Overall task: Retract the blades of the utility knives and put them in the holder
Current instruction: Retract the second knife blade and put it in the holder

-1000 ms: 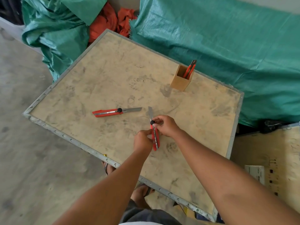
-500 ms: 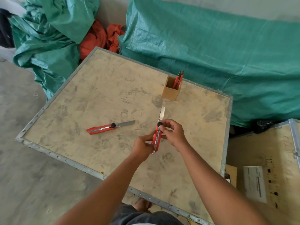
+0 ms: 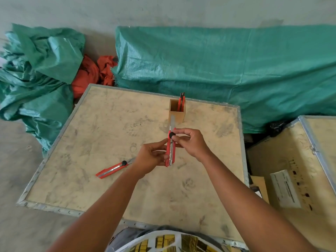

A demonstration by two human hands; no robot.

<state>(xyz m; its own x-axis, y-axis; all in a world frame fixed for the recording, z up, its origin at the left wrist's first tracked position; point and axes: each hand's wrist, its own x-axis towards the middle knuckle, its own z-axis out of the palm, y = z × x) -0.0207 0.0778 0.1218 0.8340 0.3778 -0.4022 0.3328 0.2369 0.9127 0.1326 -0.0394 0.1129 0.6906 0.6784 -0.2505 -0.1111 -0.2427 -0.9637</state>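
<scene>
Left hand [image 3: 151, 159]: fingers curled around the lower body of the held red utility knife [image 3: 171, 151], pinching its sides near the butt end.
Right hand [image 3: 189, 142]: thumb and forefinger pinched on the black slider knob near the top of the held knife's body; the other fingers curled loosely behind it.
Held knife: upright above the table [image 3: 91, 188], pointing away from the person, its silver blade [image 3: 172, 122] extended past the red body toward the holder.
Second knife [image 3: 113, 169]: lay flat on the table just left of the left hand, apart from it, blade end partly hidden behind that hand.
Holder [image 3: 177, 113]: small square wooden box that stood near the far edge of the table, beyond the held knife's blade tip.
Knife in the holder [image 3: 181, 102]: red, stood on end against the right inner side, its top sticking above the rim.
Background: green tarps [image 3: 218, 70] lay past the table's far edge, with orange cloth [image 3: 91, 75] between them.
</scene>
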